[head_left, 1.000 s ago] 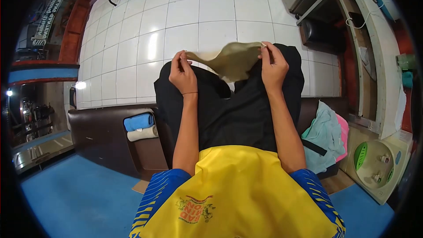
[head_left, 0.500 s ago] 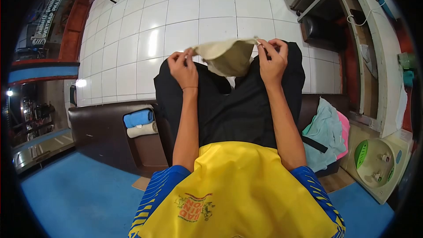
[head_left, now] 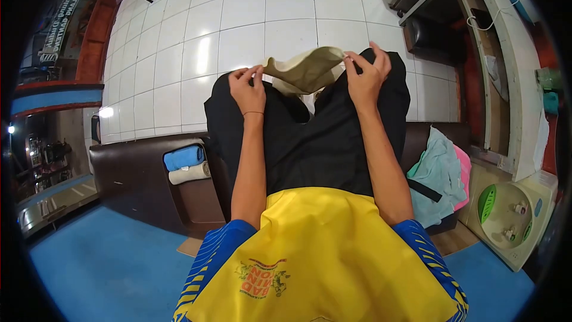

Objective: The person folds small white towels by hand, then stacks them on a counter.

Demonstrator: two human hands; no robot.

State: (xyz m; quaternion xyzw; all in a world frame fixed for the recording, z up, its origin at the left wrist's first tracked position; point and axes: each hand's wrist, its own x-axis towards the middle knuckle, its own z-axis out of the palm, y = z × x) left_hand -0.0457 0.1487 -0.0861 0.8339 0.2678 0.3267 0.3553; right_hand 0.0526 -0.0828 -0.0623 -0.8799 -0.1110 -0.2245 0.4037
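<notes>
A beige cloth (head_left: 307, 71) hangs between my two hands, above my knees, its top edge sagging in the middle. My left hand (head_left: 248, 87) pinches its left corner between thumb and fingers. At the opposite corner, my right hand (head_left: 366, 77) holds the cloth in a pinch, with some of its other fingers raised. On the brown bench to my left, a brown tray (head_left: 199, 203) holds a rolled blue cloth (head_left: 183, 158) and a rolled beige cloth (head_left: 189, 173). Light teal cloths (head_left: 438, 173) lie in a loose heap to my right, over a pink one (head_left: 462, 179).
The brown bench (head_left: 134, 182) runs beneath me. A water dispenser (head_left: 506, 220) stands at the right, beside a white-framed cabinet (head_left: 506, 83). A black padded seat (head_left: 438, 42) is at the back right. White floor tiles (head_left: 238, 12) lie ahead.
The beige cloth has swung and changed shape, with its lower part lifted toward the floor side. Some fingers of my right hand have spread upward. Both hands still hold the corners.
</notes>
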